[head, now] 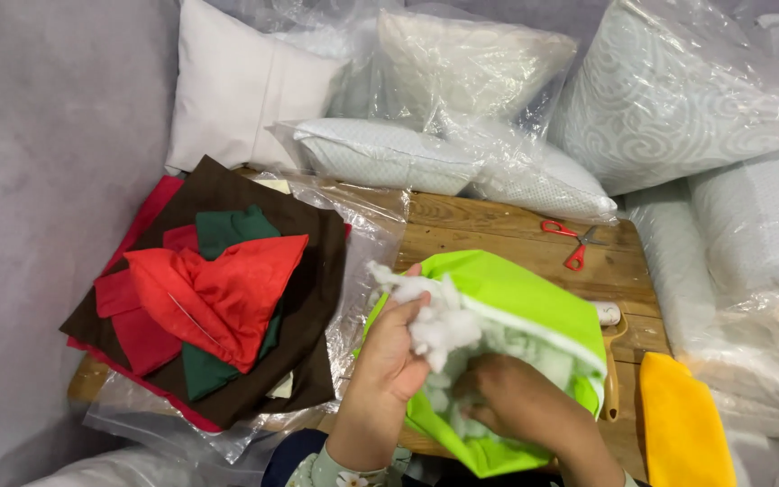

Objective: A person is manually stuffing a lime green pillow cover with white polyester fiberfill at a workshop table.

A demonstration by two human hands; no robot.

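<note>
A lime-green cushion cover (520, 298) lies open on the wooden table (498, 230), partly filled with white fibre stuffing (543, 356). My left hand (394, 352) grips a tuft of white stuffing (430, 316) at the cover's open left edge. My right hand (511, 401) reaches into the cover's opening, its fingers buried in the stuffing there.
A pile of red, green and brown fabric pieces (218, 298) rests on clear plastic at the left. Red-handled scissors (570, 242) lie at the table's far side. Plastic-wrapped white pillows (462, 68) ring the table. A yellow cloth (682, 424) lies at the right.
</note>
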